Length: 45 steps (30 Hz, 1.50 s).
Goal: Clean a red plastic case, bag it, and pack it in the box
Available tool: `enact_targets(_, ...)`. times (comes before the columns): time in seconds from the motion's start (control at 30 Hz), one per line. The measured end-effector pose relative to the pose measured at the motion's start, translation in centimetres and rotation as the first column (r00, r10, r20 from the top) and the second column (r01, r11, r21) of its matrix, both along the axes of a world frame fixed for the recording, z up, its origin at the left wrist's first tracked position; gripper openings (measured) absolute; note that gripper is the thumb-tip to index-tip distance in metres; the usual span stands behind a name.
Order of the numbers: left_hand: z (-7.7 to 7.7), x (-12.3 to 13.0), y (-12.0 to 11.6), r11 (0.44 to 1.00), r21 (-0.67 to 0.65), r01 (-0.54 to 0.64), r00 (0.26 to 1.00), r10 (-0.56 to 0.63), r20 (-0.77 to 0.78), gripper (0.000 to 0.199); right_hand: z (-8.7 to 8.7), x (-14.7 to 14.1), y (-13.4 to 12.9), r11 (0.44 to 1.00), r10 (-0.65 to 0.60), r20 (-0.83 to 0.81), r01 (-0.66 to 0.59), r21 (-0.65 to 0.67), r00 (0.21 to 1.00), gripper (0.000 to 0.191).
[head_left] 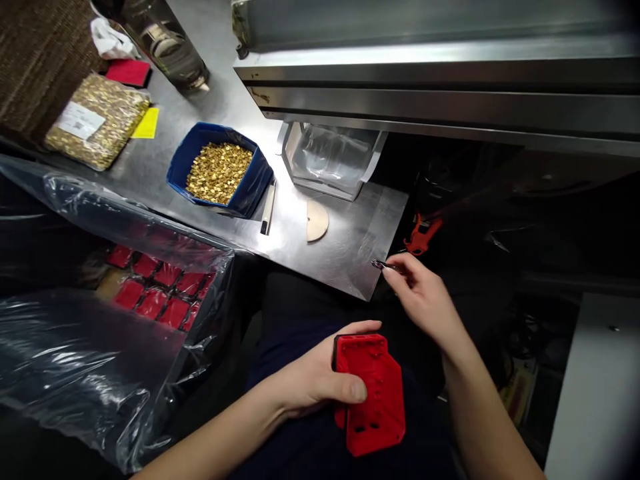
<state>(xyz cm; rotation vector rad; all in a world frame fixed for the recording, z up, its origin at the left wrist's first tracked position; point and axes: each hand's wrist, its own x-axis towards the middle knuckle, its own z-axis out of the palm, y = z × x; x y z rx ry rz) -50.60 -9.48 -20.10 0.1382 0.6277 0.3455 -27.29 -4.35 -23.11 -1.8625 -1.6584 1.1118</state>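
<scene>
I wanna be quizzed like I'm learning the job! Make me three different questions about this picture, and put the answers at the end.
1. True or false: the left hand is holding a red plastic piece.

2. Pick one. What is inside the blue bin?
A) Yellow paper
B) Small gold-coloured pieces
C) Clear plastic bags

3. Fill in the blank: the hand nearer the orange object beside the metal table is the ____ hand.

Key:
1. True: its thumb lies across the red plastic piece.
2. B
3. Right: the right hand is at the table's edge, close to the orange object.
</scene>
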Motion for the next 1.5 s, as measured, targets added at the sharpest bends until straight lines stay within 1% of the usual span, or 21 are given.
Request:
enact_targets(0.03,0.0,0.1,0.0,1.000,0.000,-0.006,1.000,0.006,-0.016,0.109,1.3,0.3,-1.1,0.999,-0.036,-0.075,0.037,0.015,0.997,0.024)
enact_targets(0.07,0.0,0.3,0.0,1.000,0.005,-0.011,1.000,0.012,-0.025,0.108,2.6,0.5,-2.2,0.998,-0.039,-0.127,0.044,0.033,0.991,0.022)
enact_targets(0.1,0.0,0.5,-0.1,1.000,0.014,-0.020,0.999,0.020,-0.025,0.105,3.8,0.5,-3.3,0.999,-0.006,-0.162,0.015,0.051,0.987,0.019)
enact_targets(0.17,-0.1,0.9,-0.1,0.999,0.035,-0.036,0.999,0.037,-0.007,0.100,5.8,0.0,-5.2,0.990,0.119,-0.201,-0.102,0.094,0.972,0.017)
enact_targets(0.23,-0.2,1.2,-0.2,0.998,0.038,-0.044,0.999,0.044,0.020,0.092,6.8,-0.9,-6.5,0.967,0.233,-0.200,-0.205,0.150,0.952,0.022)
enact_targets(0.27,-0.2,1.2,-0.2,0.999,0.034,-0.041,0.999,0.040,0.029,0.089,6.9,-1.3,-6.9,0.956,0.266,-0.188,-0.232,0.182,0.945,0.026)
enact_targets(0.33,-0.1,1.3,-0.1,0.999,0.024,-0.028,0.999,0.027,0.036,0.085,6.8,-1.9,-7.3,0.939,0.291,-0.160,-0.249,0.237,0.943,0.031)
enact_targets(0.43,0.1,1.3,0.0,1.000,0.025,0.002,1.000,-0.002,0.022,0.090,6.3,-2.1,-7.4,0.921,0.316,-0.139,-0.268,0.284,0.938,0.033)
enact_targets(0.53,0.1,1.3,0.0,0.999,0.044,0.006,1.000,-0.006,0.005,0.094,6.1,-2.0,-7.3,0.901,0.350,-0.115,-0.301,0.313,0.930,0.033)
enact_targets(0.77,0.1,1.4,-0.1,0.997,0.079,0.004,1.000,-0.004,0.002,0.096,6.3,-2.1,-7.5,0.883,0.353,-0.063,-0.310,0.352,0.934,0.035)
enact_targets(1.0,0.0,1.4,-0.1,0.993,0.119,0.010,1.000,-0.012,0.018,0.093,6.8,-2.2,-7.9,0.857,0.354,0.080,-0.357,0.371,0.932,0.038)
enact_targets(1.2,-0.1,1.2,-0.1,0.993,0.118,0.026,1.000,-0.028,0.013,0.096,7.5,-2.4,-7.4,0.818,0.356,0.195,-0.406,0.407,0.914,0.030)
enact_targets(1.3,-0.1,1.2,0.0,0.989,0.143,0.039,0.999,-0.040,0.003,0.098,7.6,-2.4,-7.1,0.800,0.382,0.228,-0.444,0.402,0.896,0.028)
enact_targets(1.37,-0.2,1.2,0.1,0.987,0.152,0.043,0.999,-0.044,0.007,0.099,7.4,-2.2,-7.0,0.789,0.421,0.215,-0.472,0.393,0.881,0.030)
enact_targets(1.43,-0.4,1.3,0.1,0.990,0.138,0.030,0.999,-0.036,0.040,0.099,7.2,-1.8,-7.0,0.796,0.426,0.167,-0.456,0.398,0.889,0.032)
enact_targets(1.47,-0.5,1.3,0.1,0.992,0.128,0.017,0.998,-0.025,0.060,0.098,7.2,-1.7,-7.0,0.814,0.397,0.136,-0.417,0.405,0.908,0.033)
enact_targets(1.5,-0.6,1.3,0.0,0.993,0.119,0.007,0.997,-0.016,0.077,0.097,7.1,-1.5,-7.1,0.837,0.343,0.108,-0.356,0.415,0.933,0.034)
